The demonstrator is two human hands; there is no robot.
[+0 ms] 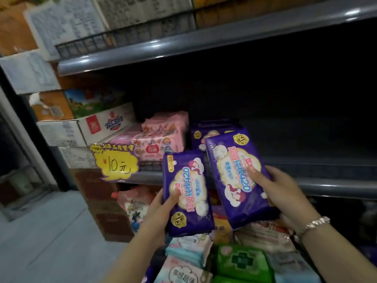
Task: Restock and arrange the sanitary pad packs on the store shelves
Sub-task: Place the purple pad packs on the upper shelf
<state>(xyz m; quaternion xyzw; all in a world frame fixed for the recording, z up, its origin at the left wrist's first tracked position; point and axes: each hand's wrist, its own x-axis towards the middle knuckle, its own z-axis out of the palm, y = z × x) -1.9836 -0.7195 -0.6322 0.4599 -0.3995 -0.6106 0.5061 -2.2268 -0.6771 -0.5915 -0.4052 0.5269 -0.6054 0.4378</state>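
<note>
I hold two purple sanitary pad packs in front of the grey middle shelf (326, 186). My left hand (163, 207) grips the left purple pack (186, 193) from its lower left, thumb on its face. My right hand (273, 190) grips the larger right purple pack (238, 176) along its right edge, thumb on the front. Another purple pack (206, 131) lies on the shelf just behind them. Pink packs (163, 139) are stacked on the shelf to the left. To the right the shelf interior is dark.
A yellow price tag (115, 164) hangs on the shelf edge at the left. Cardboard boxes (81, 127) stand left of the pink packs. Below my hands lie mixed packs, a green one (242, 262) among them. An upper shelf (183, 43) carries boxes. Grey floor (40, 231) lies lower left.
</note>
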